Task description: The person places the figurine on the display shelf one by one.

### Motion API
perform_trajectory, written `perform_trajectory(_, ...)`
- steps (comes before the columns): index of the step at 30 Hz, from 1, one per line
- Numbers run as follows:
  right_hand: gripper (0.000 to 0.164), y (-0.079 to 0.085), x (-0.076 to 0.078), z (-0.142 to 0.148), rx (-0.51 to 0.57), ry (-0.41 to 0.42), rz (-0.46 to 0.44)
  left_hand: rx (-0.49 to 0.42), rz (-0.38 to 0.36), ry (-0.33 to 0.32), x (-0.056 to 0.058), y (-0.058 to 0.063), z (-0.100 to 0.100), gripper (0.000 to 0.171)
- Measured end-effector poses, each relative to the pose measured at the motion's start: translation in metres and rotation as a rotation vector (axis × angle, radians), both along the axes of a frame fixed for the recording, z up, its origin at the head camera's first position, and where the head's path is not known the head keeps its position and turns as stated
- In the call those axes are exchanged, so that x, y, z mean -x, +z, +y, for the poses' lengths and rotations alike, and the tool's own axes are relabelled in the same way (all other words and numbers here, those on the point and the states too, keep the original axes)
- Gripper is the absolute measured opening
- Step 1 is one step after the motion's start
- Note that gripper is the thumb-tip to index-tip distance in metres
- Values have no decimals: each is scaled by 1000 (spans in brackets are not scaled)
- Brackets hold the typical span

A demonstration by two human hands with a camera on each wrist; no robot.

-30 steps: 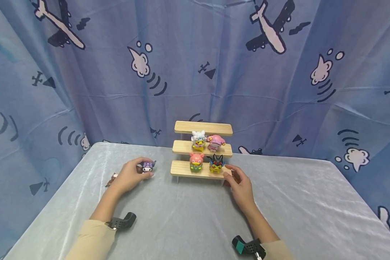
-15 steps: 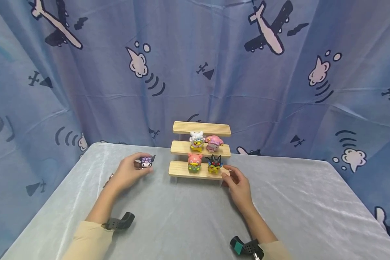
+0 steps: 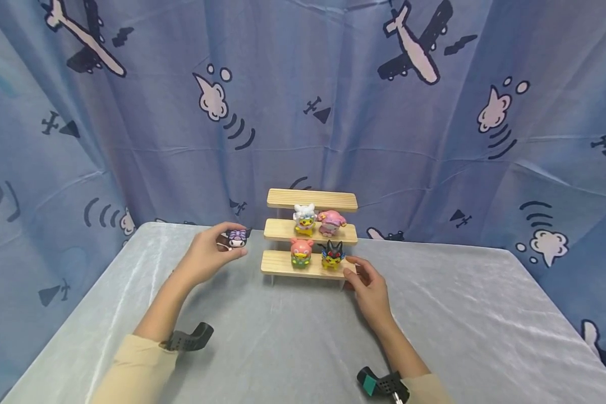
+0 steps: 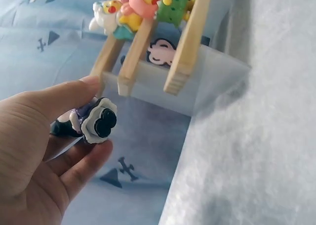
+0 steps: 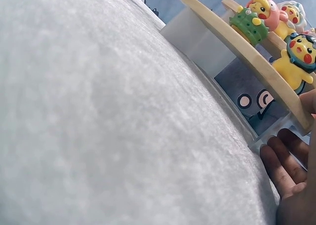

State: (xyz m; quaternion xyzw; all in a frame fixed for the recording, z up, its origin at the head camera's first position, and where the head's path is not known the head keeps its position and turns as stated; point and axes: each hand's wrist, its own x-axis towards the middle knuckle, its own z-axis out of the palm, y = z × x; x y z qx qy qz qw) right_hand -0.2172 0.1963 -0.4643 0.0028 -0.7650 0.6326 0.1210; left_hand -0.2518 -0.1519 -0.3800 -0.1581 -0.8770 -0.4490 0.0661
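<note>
My left hand (image 3: 204, 255) pinches a small figurine with a purple hood and dark ears (image 3: 237, 238) between thumb and fingers, raised off the cloth left of the stand. In the left wrist view the figurine's base (image 4: 104, 123) faces the camera. A three-step wooden display stand (image 3: 313, 199) stands in the middle. My right hand (image 3: 373, 294) grips the right end of its lowest step, thumb at the edge, fingers beneath. That step bears a pink-hooded figurine (image 3: 301, 252) and a black-eared one (image 3: 331, 255). On the middle step sit a white-hooded figurine (image 3: 304, 220) and a pink one (image 3: 331, 223).
Clear plastic side panels (image 4: 212, 79) carry the steps. A pale grey cloth (image 3: 293, 342) covers the table, and a blue patterned curtain (image 3: 293, 112) hangs right behind it. My left forearm hides most of a brown object on the cloth.
My left hand has lifted the purple-hooded figurine and brought it rightward, closer to the stand. The brown object has slipped behind the left forearm. My right hand keeps its grip on the step.
</note>
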Motion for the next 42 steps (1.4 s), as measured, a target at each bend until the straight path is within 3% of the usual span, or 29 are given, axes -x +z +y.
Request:
perform_trajectory(6, 32, -1, -3, 3, 11, -17, -7, 19, 15, -39, 3, 16, 13, 46)
perform_trajectory(16, 32, 0, -1, 1, 5, -5, -7, 110, 84, -46, 2, 47, 25, 45)
perform_trajectory(24, 32, 0, 0, 1, 3, -3, -12, 129, 172, -103, 6, 72, 44, 45)
perform_trajectory(31, 32, 1, -1, 1, 3, -8, -24, 105, 187, -128, 14, 95, 68, 45)
perform_trajectory(35, 32, 1, 0, 1, 2, -4, -23, 62, 191, -120, 22, 101, 79, 45)
perform_trajectory(42, 32, 1, 0, 2, 9, 2, -22, -9, 152, -77, 39, 100, 102, 48)
